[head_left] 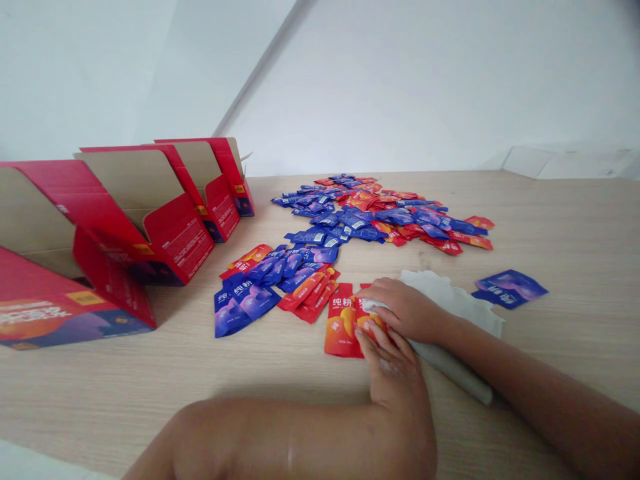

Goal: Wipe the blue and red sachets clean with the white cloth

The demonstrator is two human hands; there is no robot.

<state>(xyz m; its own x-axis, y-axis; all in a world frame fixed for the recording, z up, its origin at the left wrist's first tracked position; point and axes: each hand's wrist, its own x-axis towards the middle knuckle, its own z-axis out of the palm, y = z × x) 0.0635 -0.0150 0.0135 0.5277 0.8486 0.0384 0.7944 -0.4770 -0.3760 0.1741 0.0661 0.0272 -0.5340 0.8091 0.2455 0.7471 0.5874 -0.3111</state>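
My right hand [405,310] grips a crumpled white cloth [450,300] and presses it onto a red foil sachet [370,323]. My left hand [390,367] holds that same sachet, its fingers spread over the lower edge. Just left of my hands lies another red sachet [343,323], printed with orange fruit and Chinese characters. Part of the cloth trails down past my right wrist. Where the cloth meets the sachet, my hands hide most of the surface.
A large heap of blue and red sachets [380,220] covers the wooden table [565,267] ahead, with a looser group [260,287] nearer me. Blue sachets [510,289] lie to the right. Several open red cartons [180,240] stand along the left side.
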